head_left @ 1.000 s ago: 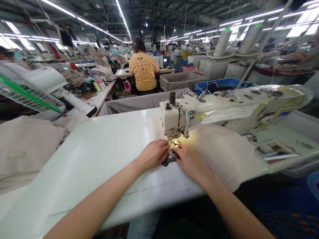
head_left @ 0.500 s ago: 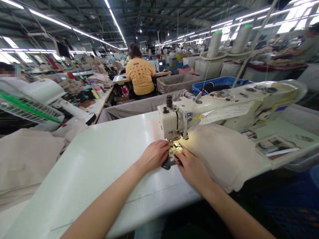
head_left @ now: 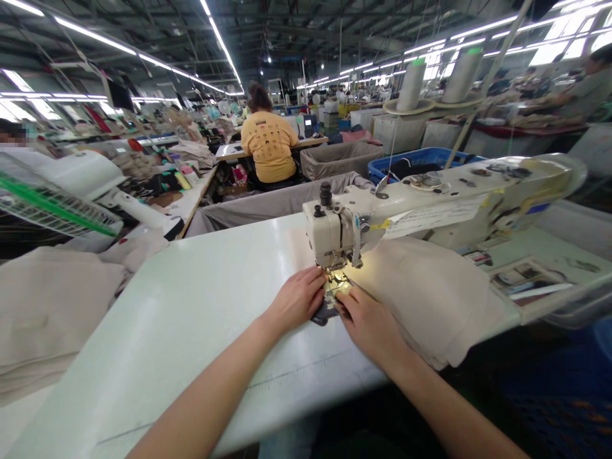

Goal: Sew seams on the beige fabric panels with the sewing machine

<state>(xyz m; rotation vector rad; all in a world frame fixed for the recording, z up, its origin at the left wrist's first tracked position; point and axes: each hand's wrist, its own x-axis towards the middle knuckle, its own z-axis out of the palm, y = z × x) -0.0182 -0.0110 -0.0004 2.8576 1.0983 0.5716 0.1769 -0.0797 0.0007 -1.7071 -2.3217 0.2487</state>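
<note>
A cream sewing machine stands over the table, its lamp lighting the metal needle plate. Just left of the presser foot is my left hand, fingers together and bent; whatever they pinch is hidden. My right hand lies in front of the plate, thumb and fingers closed at the near-left edge of a beige fabric piece. That fabric spreads flat to the right under the machine arm and hangs over the table's front edge. The small gap between my fingertips sits by the needle.
Folded beige fabric is stacked at the left, below a white fan. Behind the pale tabletop are a grey cloth-lined bin and a blue basket. A person in a yellow shirt sits farther back. Thread cones stand upper right.
Almost nothing differs. My left forearm has shifted very slightly to the right; both hands stay at the needle and the fabric looks the same.
</note>
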